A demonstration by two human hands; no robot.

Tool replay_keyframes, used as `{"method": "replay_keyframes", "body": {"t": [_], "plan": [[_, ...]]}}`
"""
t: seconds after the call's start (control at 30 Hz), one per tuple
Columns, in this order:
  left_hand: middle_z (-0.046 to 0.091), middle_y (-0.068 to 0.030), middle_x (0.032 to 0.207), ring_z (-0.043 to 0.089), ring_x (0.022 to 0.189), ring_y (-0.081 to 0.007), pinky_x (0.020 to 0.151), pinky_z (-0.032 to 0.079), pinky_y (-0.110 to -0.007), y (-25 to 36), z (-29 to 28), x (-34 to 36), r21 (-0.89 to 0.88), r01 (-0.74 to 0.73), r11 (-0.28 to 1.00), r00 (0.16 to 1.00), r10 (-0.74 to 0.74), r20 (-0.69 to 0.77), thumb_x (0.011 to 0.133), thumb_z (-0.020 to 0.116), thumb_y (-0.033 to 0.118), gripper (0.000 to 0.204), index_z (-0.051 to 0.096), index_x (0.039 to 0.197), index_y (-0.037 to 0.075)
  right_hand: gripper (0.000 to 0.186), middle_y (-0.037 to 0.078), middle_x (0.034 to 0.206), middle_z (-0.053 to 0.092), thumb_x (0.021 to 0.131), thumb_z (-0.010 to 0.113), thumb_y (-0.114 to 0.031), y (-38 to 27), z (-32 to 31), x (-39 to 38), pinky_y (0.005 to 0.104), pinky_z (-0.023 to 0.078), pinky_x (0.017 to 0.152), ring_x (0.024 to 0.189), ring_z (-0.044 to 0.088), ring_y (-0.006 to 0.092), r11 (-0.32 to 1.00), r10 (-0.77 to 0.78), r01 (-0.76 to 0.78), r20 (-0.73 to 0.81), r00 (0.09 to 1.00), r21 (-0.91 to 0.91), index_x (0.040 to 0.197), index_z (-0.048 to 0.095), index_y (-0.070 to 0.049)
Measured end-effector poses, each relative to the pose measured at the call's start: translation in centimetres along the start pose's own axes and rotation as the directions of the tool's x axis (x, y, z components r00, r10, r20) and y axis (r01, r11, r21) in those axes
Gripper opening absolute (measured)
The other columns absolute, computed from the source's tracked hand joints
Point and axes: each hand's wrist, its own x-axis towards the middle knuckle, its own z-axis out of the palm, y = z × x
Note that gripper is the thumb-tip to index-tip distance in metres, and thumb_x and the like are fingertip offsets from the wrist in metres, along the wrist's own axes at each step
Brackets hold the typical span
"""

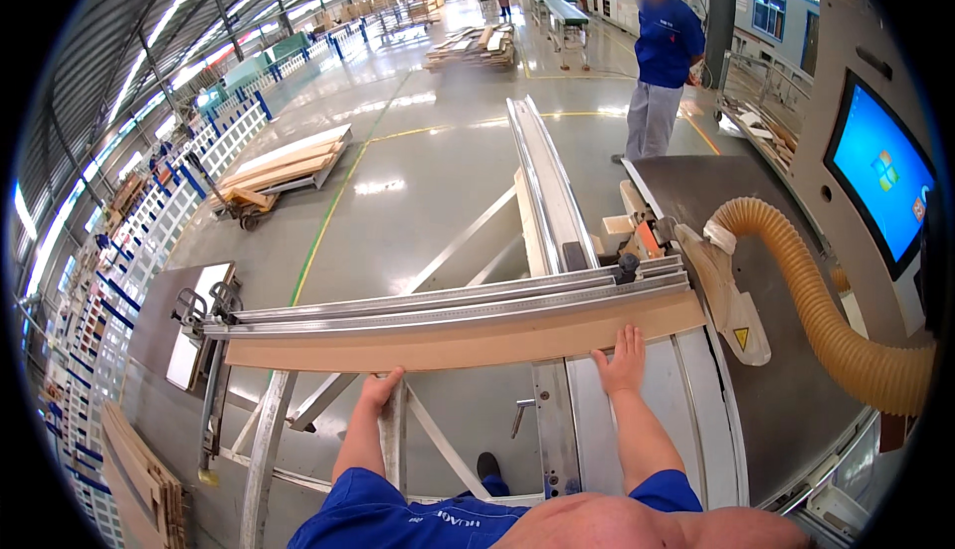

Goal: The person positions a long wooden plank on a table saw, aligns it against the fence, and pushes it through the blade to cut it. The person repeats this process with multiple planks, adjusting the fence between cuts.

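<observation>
A long, narrow brown wooden board (477, 341) lies along the aluminium fence (448, 312) of a sliding table saw. My left hand (378, 388) is closed at the board's near edge, left of its middle; its fingers are partly hidden beneath the board. Flat and with fingers stretched out, my right hand (624, 360) rests across the near edge farther right, above the pale sliding table (652, 420). The board's right end lies close to the whitish saw guard (734, 315).
A ribbed yellow hose (796, 271) curves from the guard beside a screen (879, 171) at right. Beyond the saw stands a person in blue (665, 52). Stacked boards (288, 159) sit on a pallet truck at left. Slanted frame legs (267, 450) stand below the board.
</observation>
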Motion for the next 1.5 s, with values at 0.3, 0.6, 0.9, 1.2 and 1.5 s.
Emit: {"method": "replay_keyframes", "body": {"t": [0.3, 0.6, 0.9, 1.2, 1.5], "plan": [[0.068, -0.0202, 0.130, 0.067, 0.115, -0.0274, 0.098, 0.052, -0.040, -0.5, -0.4, 1.8, -0.012, -0.047, 0.999, 0.999, 0.047, 0.001, 0.074, 0.089, 0.059, 0.099, 0.057, 0.139, -0.009, 0.084, 0.022, 0.162, 0.040, 0.091, 0.069, -0.054, -0.5, 0.6, 0.9, 0.0481, 0.021, 0.129, 0.154, 0.029, 0.0381, 0.999, -0.025, 0.024, -0.044, 0.999, -0.032, 0.148, 0.049, 0.005], [0.065, -0.0213, 0.137, 0.064, 0.123, -0.0292, 0.101, 0.051, -0.041, -1.7, -0.3, 3.0, 0.004, -0.006, 1.000, 1.000, 0.006, 0.002, 0.072, 0.089, 0.060, 0.106, 0.053, 0.145, -0.008, 0.081, 0.021, 0.158, 0.045, 0.091, 0.069, -0.053, -0.7, 0.9, 0.5, 0.0491, 0.026, 0.127, 0.152, 0.034, 0.0379, 0.996, -0.082, 0.079, -0.080, 0.993, -0.048, 0.145, 0.052, 0.005], [0.064, -0.0195, 0.138, 0.063, 0.123, -0.0288, 0.105, 0.049, -0.041, -1.5, 0.1, -0.1, 0.019, -0.058, 0.998, 0.998, 0.058, -0.024, 0.076, 0.088, 0.057, 0.101, 0.053, 0.146, -0.006, 0.071, 0.018, 0.152, 0.053, 0.091, 0.071, -0.049, 0.8, 1.3, -2.2, 0.0485, 0.029, 0.125, 0.149, 0.039, 0.0356, 0.989, -0.139, 0.131, -0.149, 0.979, -0.060, 0.139, 0.058, 0.002], [0.067, -0.0197, 0.132, 0.066, 0.120, -0.0277, 0.100, 0.052, -0.040, -3.5, -1.9, -2.3, -0.087, -0.031, 0.996, 0.998, 0.027, -0.048, 0.076, 0.089, 0.055, 0.096, 0.057, 0.141, -0.007, 0.069, 0.019, 0.153, 0.053, 0.091, 0.071, -0.047, 0.0, 0.1, -3.9, 0.0501, 0.031, 0.124, 0.148, 0.040, 0.0367, 0.987, -0.158, 0.157, -0.151, 0.976, -0.021, 0.138, 0.059, 0.003], [0.073, -0.0106, 0.104, 0.072, 0.089, -0.0227, 0.079, 0.060, -0.037, -10.5, -3.0, -0.9, -0.806, -0.174, 0.566, 0.941, -0.144, -0.305, 0.099, 0.074, 0.026, 0.033, 0.066, 0.115, -0.001, 0.070, 0.018, 0.155, 0.050, 0.094, 0.067, -0.050, 0.4, -1.2, -6.9, 0.0494, 0.030, 0.124, 0.149, 0.038, 0.0352, 0.988, -0.155, 0.153, -0.117, 0.981, -0.023, 0.140, 0.057, 0.002]]}}
